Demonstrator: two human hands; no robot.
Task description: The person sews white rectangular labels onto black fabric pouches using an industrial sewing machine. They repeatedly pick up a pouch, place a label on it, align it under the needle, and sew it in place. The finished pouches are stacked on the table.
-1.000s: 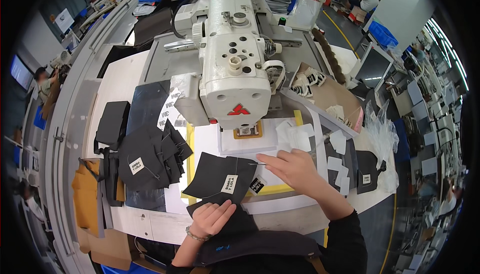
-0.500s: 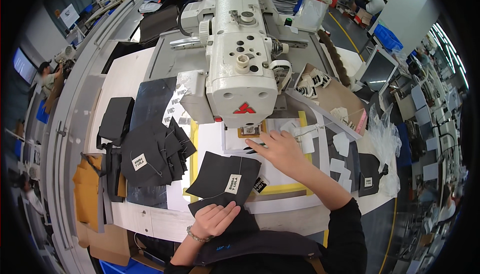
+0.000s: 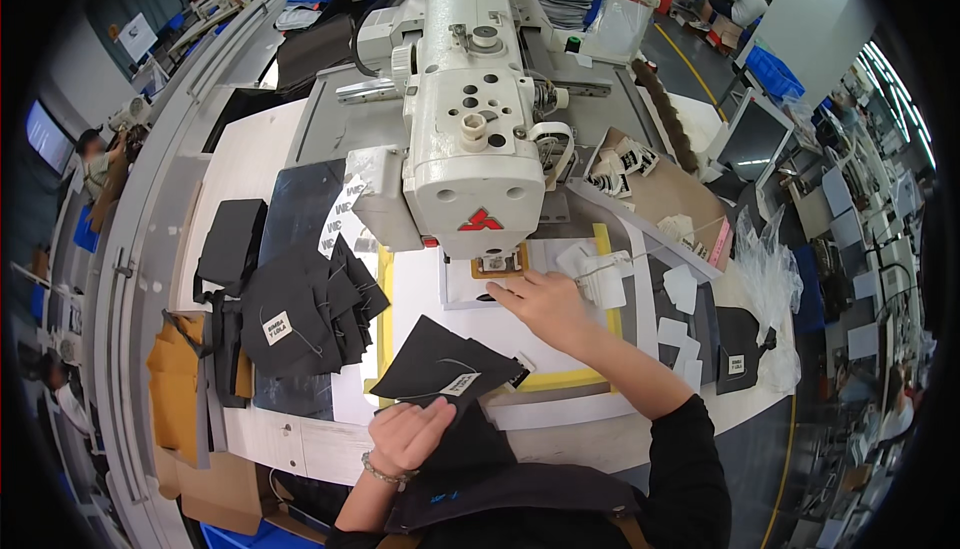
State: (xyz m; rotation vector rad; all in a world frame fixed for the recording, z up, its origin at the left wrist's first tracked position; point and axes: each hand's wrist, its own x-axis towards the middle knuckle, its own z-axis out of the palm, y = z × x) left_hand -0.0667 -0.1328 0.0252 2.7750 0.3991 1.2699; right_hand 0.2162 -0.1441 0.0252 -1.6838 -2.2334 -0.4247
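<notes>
Black fabric piece (image 3: 435,357) has tilted versus half a second ago, its white label (image 3: 460,385) now foreshortened; it's on the near side of the sewing machine (image 3: 474,174). Left hand (image 3: 406,437) fingers pinch it. Right hand (image 3: 545,309), nearer the machine, grips a mostly hidden dark tool (image 3: 486,298).

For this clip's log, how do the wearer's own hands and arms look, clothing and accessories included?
Both hands are ungloved. The left hand has what looks like a beaded bracelet at the wrist; the right hand shows no wristwear. The right sleeve is black and ends near the elbow; little of the left sleeve shows.
</notes>
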